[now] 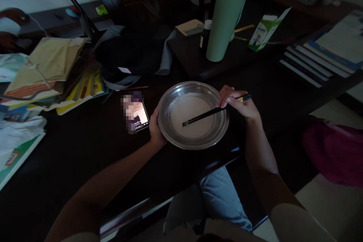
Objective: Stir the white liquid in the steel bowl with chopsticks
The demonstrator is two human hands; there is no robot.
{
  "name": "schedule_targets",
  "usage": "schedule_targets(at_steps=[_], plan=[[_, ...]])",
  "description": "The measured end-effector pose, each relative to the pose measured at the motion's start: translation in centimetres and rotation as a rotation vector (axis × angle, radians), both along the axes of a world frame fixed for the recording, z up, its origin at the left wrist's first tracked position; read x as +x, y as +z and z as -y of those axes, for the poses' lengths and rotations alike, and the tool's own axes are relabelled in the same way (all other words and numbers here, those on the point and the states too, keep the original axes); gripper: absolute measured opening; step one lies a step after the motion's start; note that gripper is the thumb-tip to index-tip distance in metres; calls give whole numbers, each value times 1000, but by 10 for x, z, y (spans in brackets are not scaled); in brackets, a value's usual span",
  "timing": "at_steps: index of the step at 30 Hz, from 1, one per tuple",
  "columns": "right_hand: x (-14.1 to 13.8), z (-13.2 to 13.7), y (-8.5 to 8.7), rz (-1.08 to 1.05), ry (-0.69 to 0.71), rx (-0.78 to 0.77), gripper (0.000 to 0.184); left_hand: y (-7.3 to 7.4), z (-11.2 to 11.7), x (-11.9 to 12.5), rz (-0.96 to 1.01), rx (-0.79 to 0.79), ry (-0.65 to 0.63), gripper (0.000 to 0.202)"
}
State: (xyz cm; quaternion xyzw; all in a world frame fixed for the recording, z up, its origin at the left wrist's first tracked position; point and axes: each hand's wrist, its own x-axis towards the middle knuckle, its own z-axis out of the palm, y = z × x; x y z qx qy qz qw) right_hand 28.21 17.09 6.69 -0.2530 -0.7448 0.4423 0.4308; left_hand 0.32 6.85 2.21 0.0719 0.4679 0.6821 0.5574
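While I watch through the head view, the round silver metal bowl of pale, opaque liquid sits near the dark tabletop's front edge. I judge it stiff, slick and prone to slosh, best steadied at its rim. The left hand grasps its left side, forearm reaching diagonally. The right hand pinches slim black chopsticks near their gold-banded end, wrist bent, tips slanting toward the liquid; I cannot tell whether they dip in.

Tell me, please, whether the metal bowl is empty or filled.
Partly filled: a pale substance lies in the metal bowl, well below its rim.
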Motion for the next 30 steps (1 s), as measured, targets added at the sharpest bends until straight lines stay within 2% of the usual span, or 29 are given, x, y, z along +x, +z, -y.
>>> schedule_targets(at_steps=[2,4,9,12,14,18,20,26,30], plan=[[-1,0,0,39,-9,29,38,0,0,0,0,23,11,23],[0,-1,-2,42,-96,47,38,-2,-1,0,-16,51,15,23],[3,-4,-11,-121,-301,47,44,-6,-1,-1,-41,79,-2,26],[3,-3,-10,-191,-291,31,52,-6,-1,-1,-29,68,-6,27],[2,-1,-6,-154,-232,16,53,-5,0,-1,-28,60,-1,26],[0,1,0,8,-76,0,42,-4,0,-1,-22,42,-11,28],[-1,0,1,29,-47,29,39,-5,0,-2,-18,38,-29,29],[-2,-2,-5,41,-180,97,36,-6,-1,0,-31,69,-3,26],[1,-4,-10,-111,-330,92,45,-6,-1,-1,-19,58,0,26]])
